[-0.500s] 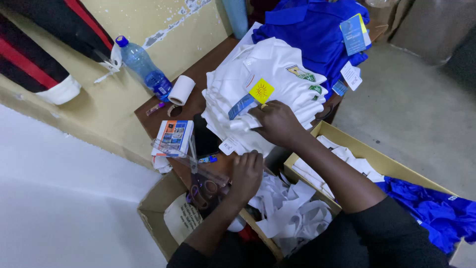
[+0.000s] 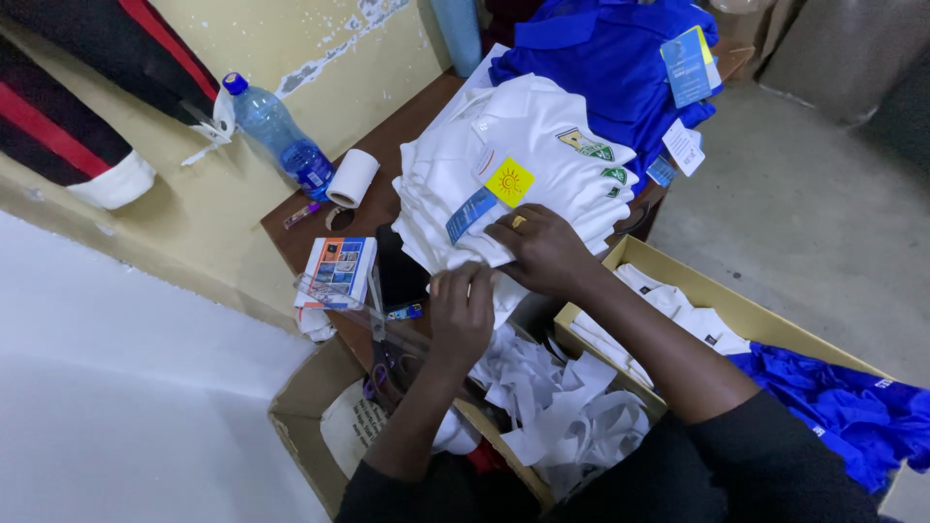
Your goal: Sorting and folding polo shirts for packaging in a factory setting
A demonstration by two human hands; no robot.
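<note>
1. Now I am pressing my right hand (image 2: pixel 544 250) on the white shirt stack (image 2: pixel 513 160) on the counter (image 2: pixel 387 145), fingers clenched on its edge, steadying it.
2. My left hand (image 2: pixel 463 308) is pinching the lower fold, lifting it.

This looks like a garment workshop or clothing stockroom. A stack of folded white polo shirts (image 2: pixel 513 165) with hang tags lies on a brown table (image 2: pixel 387 145) at the centre, and blue shirts (image 2: pixel 601 58) with tags sit at one o'clock. Cardboard boxes (image 2: pixel 310 416) at six o'clock hold white fabric scraps (image 2: pixel 557 407). At five o'clock lies more blue cloth (image 2: pixel 843 407).
</note>
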